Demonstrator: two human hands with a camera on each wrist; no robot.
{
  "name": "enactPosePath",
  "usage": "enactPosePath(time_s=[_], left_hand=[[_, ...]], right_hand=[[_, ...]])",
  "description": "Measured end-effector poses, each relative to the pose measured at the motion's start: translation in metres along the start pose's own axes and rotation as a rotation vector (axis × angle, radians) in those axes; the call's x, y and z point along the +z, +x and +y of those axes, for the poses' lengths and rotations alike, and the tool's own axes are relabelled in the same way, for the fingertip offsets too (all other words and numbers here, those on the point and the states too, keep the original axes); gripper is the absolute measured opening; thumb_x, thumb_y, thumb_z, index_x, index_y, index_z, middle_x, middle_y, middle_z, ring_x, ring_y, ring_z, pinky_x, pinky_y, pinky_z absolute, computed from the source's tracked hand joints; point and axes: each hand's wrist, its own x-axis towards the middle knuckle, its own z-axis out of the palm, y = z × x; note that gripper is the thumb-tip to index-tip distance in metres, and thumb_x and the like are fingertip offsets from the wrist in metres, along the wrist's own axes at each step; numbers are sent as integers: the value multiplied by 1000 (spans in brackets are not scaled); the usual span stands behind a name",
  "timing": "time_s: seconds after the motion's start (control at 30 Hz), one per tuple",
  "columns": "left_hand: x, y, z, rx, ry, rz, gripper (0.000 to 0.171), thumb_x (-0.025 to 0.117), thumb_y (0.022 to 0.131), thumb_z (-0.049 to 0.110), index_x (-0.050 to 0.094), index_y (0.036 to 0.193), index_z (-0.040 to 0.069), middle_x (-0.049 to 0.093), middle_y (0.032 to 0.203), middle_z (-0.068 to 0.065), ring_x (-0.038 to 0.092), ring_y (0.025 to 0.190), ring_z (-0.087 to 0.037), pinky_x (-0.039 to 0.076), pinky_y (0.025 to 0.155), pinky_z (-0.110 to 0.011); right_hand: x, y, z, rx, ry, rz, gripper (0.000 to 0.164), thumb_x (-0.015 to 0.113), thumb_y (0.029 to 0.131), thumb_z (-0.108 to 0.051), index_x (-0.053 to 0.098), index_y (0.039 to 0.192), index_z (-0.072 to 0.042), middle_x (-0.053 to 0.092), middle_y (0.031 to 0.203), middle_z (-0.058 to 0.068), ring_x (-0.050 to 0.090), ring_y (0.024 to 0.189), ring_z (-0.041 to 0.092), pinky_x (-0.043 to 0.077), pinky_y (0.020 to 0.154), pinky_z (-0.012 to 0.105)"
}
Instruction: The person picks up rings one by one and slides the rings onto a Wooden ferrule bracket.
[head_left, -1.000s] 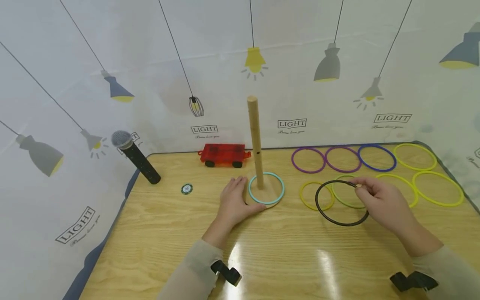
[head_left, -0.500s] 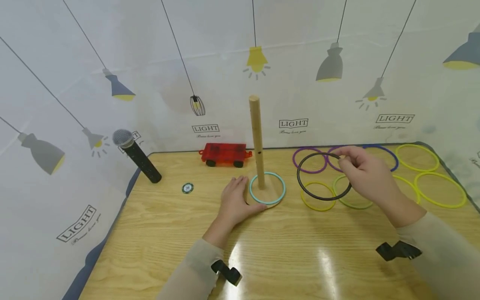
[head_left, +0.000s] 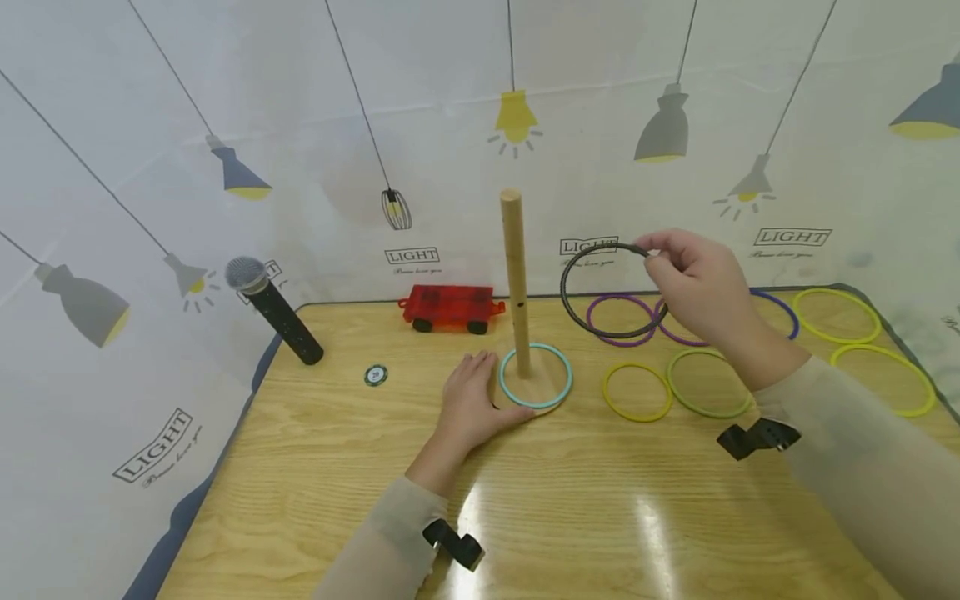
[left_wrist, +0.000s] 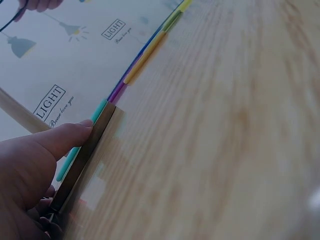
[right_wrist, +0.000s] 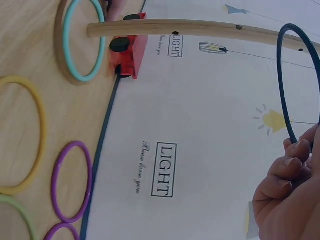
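hands both busy: right hand (head_left: 697, 287) pinches black ring (right_wrist: 281, 80) at its right rim, thumb & fingers together on it, up in the air right of wooden post (head_left: 516, 275), tilted, not around it. edge grip prob. chosen so the hole is free of fingers. left hand (head_left: 472, 400) is clamped on wooden base (head_left: 543, 386), thumb along front edge, fingers at left side, prob. to steady it, since a tall post on a thin base looks easy to tip. teal ring (head_left: 536, 406) lies flat on the base, around foot of post. loose rings (right_wrist: 43, 127) (yellow, green, purple, blue) lie flat on right side of table (head_left: 375, 500), approx. in rows, spread out rather than piled, likely so each is easy to pick up w/ the nearer hand; some part-hidden by right hand & sleeve. other stuff sits left/back, prob. out of the way: red toy car (head_left: 450, 308) behind post & to its left, mic (head_left: 281, 321) far left, chip (head_left: 376, 375) marked 20 between mic & base. surface: pale wood grain, glossy, two glare streaks nr front. room: white sheet (head_left: 315, 67) round back & sides, printed w/ pendant lamps & "light"; rest of room n/a.
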Motion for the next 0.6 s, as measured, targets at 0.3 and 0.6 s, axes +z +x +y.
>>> enactPosePath(time_s=[0.3,0.6], left_hand=[[-2,0,4,1,-13,0,112,92,76,57,45,161,2,44,165,-17,30,157,-40,20,128,-51],[-3,-1,3,3,-10,1,111,92,76,57,45,161,2,44,165,-17,31,156,-40,20,128,-51]], right_hand=[[1,26,-24,-8,49,42,34,50,103,-17,76,124,-10,50,61,-1,36,45,13,29,45,29],[-1,49,-50,21,197,77,32,51,102,-17,77,119,-7,58,67,-7,46,57,11,31,49,26]])
